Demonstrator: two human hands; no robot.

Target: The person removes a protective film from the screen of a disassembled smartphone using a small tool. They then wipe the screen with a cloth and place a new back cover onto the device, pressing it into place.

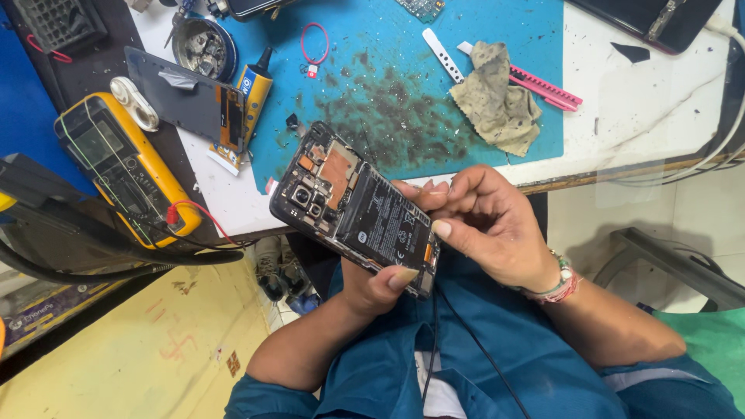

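White workbench [652, 109] with stained blue rectangular repair mat [497, 31]; off its front edge, left hand [372, 283] clamps an opened black smartphone, battery exposed [357, 206]. Right hand [497, 225] fingertips pinched together at its edge; steady, gentle pressure advisable.

A yellow multimeter [124, 167] lies at the left edge of the desk [660, 101], its grey rectangular screen tilted and dim. Right of it lies a flat dark grey phone display panel [186, 97] with an orange flex strip at one end. A yellow and blue glue tube [252, 89] with a printed label rests beside that panel. The opened phone's black battery [384, 221] carries a label with small white print.
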